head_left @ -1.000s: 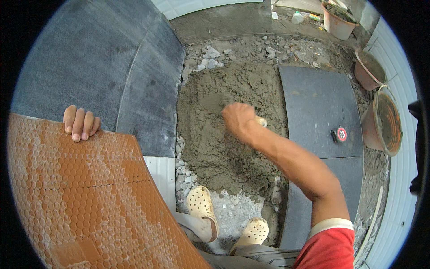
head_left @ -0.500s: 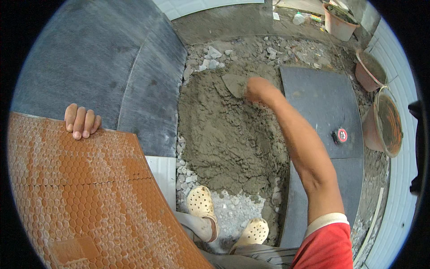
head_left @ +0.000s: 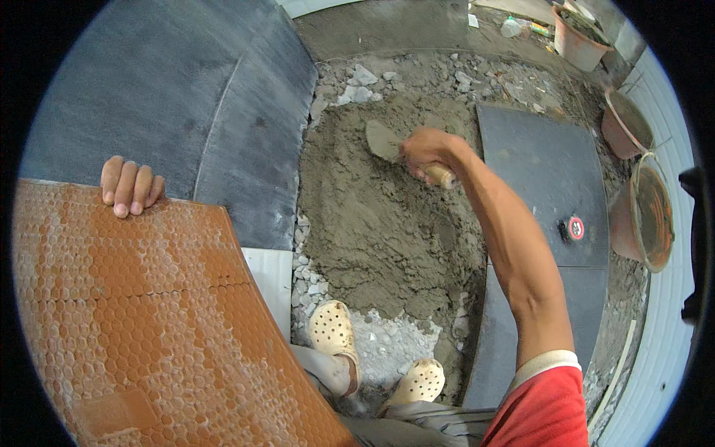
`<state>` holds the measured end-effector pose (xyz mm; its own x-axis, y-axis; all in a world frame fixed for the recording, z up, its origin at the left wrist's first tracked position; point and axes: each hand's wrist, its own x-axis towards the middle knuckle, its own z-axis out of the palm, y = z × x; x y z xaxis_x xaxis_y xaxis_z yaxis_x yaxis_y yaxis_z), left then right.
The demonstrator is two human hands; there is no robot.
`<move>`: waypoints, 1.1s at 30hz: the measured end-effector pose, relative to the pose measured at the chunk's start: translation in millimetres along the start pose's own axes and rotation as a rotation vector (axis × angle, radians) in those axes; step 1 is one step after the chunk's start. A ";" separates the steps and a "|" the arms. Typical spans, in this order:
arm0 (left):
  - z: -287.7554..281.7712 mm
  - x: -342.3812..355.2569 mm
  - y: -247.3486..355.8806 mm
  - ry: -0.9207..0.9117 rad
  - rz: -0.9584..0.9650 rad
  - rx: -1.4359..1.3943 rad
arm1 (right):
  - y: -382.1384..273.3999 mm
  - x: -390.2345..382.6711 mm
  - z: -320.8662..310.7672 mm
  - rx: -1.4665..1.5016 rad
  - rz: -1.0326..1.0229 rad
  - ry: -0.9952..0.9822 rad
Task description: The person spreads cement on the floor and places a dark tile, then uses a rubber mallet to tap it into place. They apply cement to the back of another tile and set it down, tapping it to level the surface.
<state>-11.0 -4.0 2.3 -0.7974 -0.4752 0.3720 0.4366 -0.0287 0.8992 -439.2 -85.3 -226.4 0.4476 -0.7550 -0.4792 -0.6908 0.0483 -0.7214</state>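
My right hand (head_left: 426,149) grips the wooden handle of a trowel (head_left: 384,140), whose flat blade lies on the far part of a grey mortar bed (head_left: 387,223). My left hand (head_left: 131,185) holds the top edge of a large tile (head_left: 141,313) standing tilted at my left, its orange dimpled back facing me. The fingers curl over that edge. My two feet in pale clogs (head_left: 334,335) stand at the near rim of the mortar.
Dark grey laid tiles (head_left: 179,104) cover the floor at the left, and more lie at the right (head_left: 536,179) with a small round red tape measure (head_left: 575,227) on them. Orange buckets (head_left: 646,216) stand along the right edge. Rubble (head_left: 417,74) borders the mortar's far side.
My right arm has stretched away from me, carrying the trowel from the middle of the mortar to its far part. The left hand and the tile have stayed put.
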 end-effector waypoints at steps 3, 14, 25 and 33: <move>1.0 4.4 -2.5 -0.014 0.003 -0.007 | -17.3 -13.7 25.6 0.041 0.110 -0.004; 10.0 5.2 -2.0 0.000 0.035 0.007 | 2.7 -89.7 54.6 -0.691 -0.012 0.291; 6.5 5.7 0.5 -0.003 -0.011 0.021 | 100.2 -69.4 -13.8 -0.755 0.203 0.641; 7.4 4.5 3.5 -0.013 -0.024 0.033 | 80.9 -67.4 -42.5 -0.457 0.300 0.293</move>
<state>-16.2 0.2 8.8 -0.8128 -0.4634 0.3531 0.4037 -0.0109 0.9148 -549.5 -58.3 -231.2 0.0663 -0.9033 -0.4239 -0.9646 0.0506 -0.2587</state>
